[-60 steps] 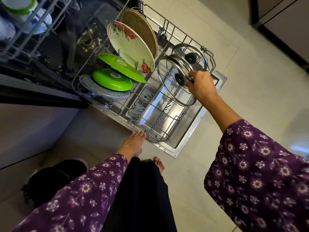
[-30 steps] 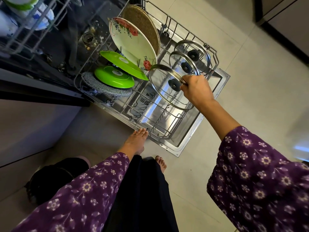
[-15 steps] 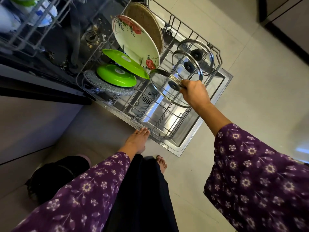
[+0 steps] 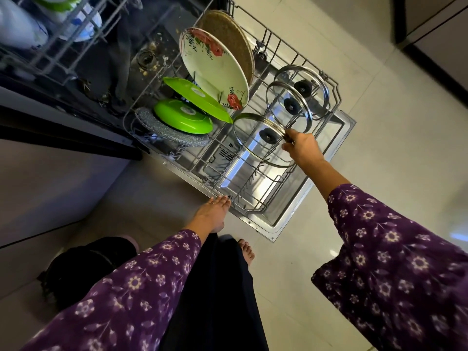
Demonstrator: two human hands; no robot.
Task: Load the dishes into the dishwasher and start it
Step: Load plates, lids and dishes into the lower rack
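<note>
Head view: right hand point(image 4: 302, 148) pinches a round steel-rimmed glass lid point(image 4: 253, 145) by its edge in the grey wire rack point(image 4: 336, 96), two similar lids point(image 4: 288, 105) just behind; left hand point(image 4: 212, 211) hangs straight-fingered, empty.

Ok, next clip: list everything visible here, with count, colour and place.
lower rack: one, grey wire, pulled out
glass lids: three, clear, black knobs, rack's right
floral plate: one, white with roses, upright in rack
brown plate: one, behind floral plate
green plates: two, tilted, rack's left
grey plate: one, speckled, beside green plates
upper rack: one, grey wire, top left
dark object: one, black, floor lower left
right hand: pinches nearest lid's rim
left hand: open, hanging by dishwasher door
sleeves: two, purple floral
</note>
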